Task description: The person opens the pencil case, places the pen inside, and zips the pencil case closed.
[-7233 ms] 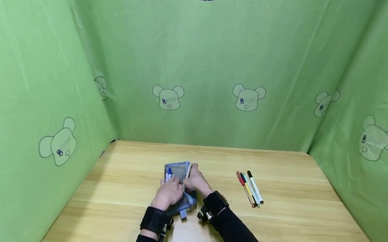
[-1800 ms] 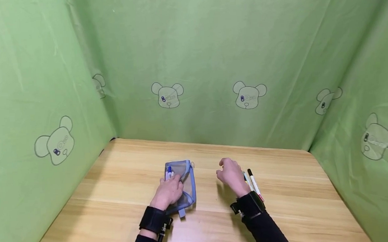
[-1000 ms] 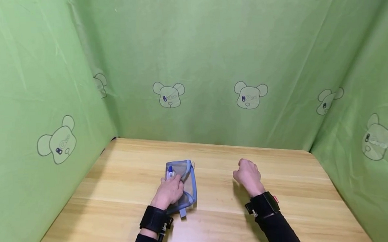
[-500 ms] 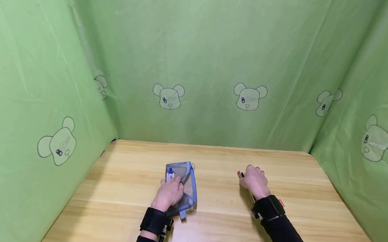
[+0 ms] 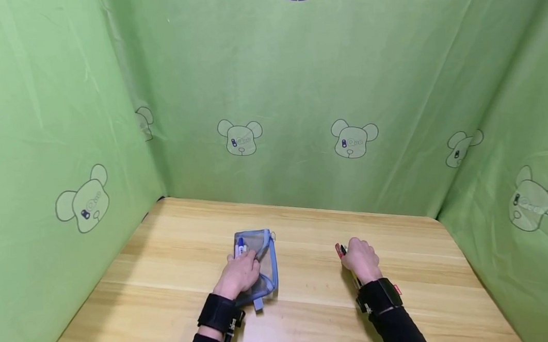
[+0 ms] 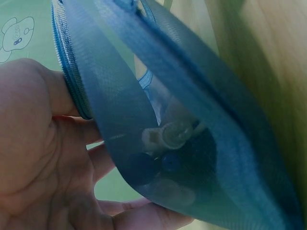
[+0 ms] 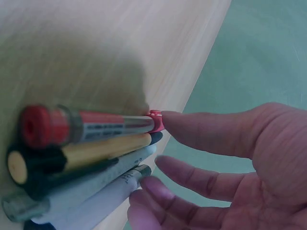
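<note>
A blue mesh pencil case with an unzipped mouth lies left of the table's middle. Through its mesh a blue-capped pen and other pens show. My left hand holds the case, its thumb over the zip edge and fingers along the outside. My right hand is over several pens at the right. Its thumb meets the end of a red pen; other fingertips reach the end of a white pen. Between these lie a yellow-and-black pen and a pale blue one.
The wooden table spreads around both hands. Green cloth printed with bear heads hangs behind it and at both sides. A grey-blue tab sticks out from the near end of the pencil case.
My right hand has moved from the pencil case over to the pens at the right, and in the last half second has shifted slightly towards me. My left hand stays on the case.
</note>
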The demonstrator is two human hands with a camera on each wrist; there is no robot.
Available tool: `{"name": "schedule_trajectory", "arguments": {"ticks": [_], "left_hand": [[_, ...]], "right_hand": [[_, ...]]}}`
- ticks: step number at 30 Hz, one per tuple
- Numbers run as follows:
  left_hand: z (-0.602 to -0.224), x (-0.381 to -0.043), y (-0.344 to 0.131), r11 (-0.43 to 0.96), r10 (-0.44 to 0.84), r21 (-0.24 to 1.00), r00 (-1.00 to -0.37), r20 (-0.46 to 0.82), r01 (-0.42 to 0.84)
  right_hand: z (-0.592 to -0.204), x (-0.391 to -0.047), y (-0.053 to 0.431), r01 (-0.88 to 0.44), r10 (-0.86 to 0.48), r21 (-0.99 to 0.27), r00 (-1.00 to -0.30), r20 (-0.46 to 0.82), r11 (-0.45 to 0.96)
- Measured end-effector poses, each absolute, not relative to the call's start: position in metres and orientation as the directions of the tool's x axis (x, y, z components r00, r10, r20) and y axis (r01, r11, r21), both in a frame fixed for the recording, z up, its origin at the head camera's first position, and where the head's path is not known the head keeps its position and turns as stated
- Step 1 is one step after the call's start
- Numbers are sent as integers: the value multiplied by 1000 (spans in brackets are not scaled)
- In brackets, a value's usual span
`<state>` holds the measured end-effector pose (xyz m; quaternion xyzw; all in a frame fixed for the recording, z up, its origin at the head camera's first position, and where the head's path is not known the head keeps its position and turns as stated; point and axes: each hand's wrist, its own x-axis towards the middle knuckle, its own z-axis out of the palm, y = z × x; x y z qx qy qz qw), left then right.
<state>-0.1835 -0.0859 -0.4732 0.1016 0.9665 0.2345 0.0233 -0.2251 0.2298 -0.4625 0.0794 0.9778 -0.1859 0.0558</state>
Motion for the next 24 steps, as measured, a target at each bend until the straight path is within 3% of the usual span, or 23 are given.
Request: {"name": "schedule_trajectory", "arguments": {"ticks": [24], "left_hand": [[-474, -184, -87, 870, 217, 451, -976, 12, 199]], "right_hand": [[-468, -229, 226, 200, 150, -333, -974, -168, 921]]}}
